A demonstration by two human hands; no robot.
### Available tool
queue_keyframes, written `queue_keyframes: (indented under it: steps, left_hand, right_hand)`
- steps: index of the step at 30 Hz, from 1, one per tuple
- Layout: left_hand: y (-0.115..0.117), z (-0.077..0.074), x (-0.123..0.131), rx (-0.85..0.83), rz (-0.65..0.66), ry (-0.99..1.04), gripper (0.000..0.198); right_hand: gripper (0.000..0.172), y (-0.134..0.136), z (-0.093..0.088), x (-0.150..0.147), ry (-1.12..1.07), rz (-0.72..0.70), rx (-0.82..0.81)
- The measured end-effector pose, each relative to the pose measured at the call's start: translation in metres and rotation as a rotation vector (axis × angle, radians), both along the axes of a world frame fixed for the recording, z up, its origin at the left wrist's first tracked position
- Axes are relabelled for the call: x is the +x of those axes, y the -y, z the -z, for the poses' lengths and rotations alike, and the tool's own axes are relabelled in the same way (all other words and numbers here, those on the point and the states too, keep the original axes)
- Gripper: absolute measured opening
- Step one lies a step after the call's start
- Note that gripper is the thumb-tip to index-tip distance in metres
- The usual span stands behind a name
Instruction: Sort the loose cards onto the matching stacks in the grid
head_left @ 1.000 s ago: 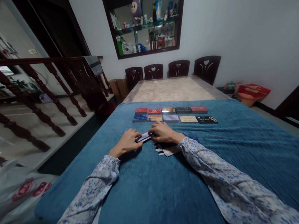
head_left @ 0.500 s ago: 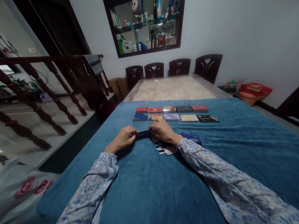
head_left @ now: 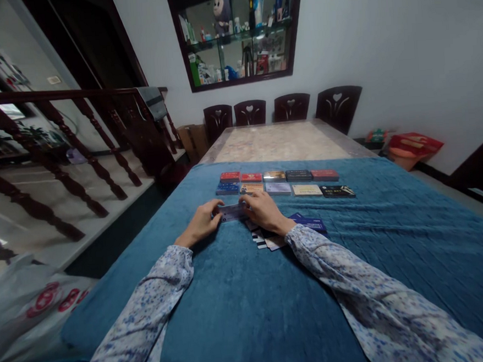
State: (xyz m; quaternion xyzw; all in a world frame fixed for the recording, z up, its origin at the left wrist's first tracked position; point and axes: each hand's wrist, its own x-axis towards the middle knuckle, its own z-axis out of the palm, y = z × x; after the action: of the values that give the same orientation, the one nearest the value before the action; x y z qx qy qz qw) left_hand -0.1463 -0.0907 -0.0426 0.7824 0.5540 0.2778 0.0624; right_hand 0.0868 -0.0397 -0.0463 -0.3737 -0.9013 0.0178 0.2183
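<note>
A pale lilac card (head_left: 232,212) is held by its two short ends above the blue cloth, its printed face tilted toward me. My left hand (head_left: 203,221) pinches the left end. My right hand (head_left: 262,208) grips the right end and hides part of it. Loose cards (head_left: 266,240) lie fanned out beneath my right wrist, with dark blue cards (head_left: 310,222) to their right. Beyond my hands stand two rows of card stacks, among them a lilac stack (head_left: 278,188), an orange stack (head_left: 251,188) and a black stack (head_left: 337,191).
The blue cloth (head_left: 233,303) covers the near part of a stone-topped table (head_left: 272,140). Chairs (head_left: 250,113) line its far end. A wooden railing (head_left: 92,125) runs along the left, above a white plastic bag (head_left: 35,311). A red bag (head_left: 415,144) sits at right.
The card has turned from nearly edge-on to showing its pale lilac face. Both hands stay on its ends, and the left hand has shifted slightly right.
</note>
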Motion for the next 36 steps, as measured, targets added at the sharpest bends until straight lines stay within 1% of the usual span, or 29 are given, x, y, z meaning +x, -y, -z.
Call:
queue_keyframes:
  steps: [4,8,11,18,22,28,32,36]
  left_hand:
    - [-0.001,0.004,0.0,0.007,-0.012,-0.058,0.031]
    - [-0.002,0.006,-0.001,-0.001,-0.014,-0.105,0.035]
    - [-0.002,0.007,-0.001,-0.018,-0.011,-0.112,0.039]
    - [-0.003,0.006,0.004,-0.108,-0.069,-0.072,0.045]
    - [-0.003,0.004,0.006,-0.153,-0.099,-0.055,0.046]
    - [-0.005,0.006,0.006,-0.127,-0.085,-0.033,0.05]
    - [-0.007,0.007,0.005,-0.112,-0.086,-0.044,0.054]
    - [-0.009,0.009,0.003,-0.109,-0.079,-0.052,0.055]
  right_hand:
    - [0.038,0.005,-0.002,0.0,0.075,0.041,-0.014]
    - [0.047,0.009,-0.007,0.0,0.136,0.048,-0.085]
    - [0.05,0.01,-0.009,0.0,0.154,0.06,-0.115]
    - [0.049,0.007,-0.007,0.0,0.132,0.08,-0.161]
    - [0.045,0.006,-0.006,0.0,0.123,0.071,-0.172]
    - [0.046,0.004,-0.007,0.001,0.118,0.051,-0.178]
    - [0.048,0.0,-0.004,0.002,0.096,0.039,-0.172]
    - [0.046,-0.003,-0.001,0.003,0.068,0.018,-0.158]
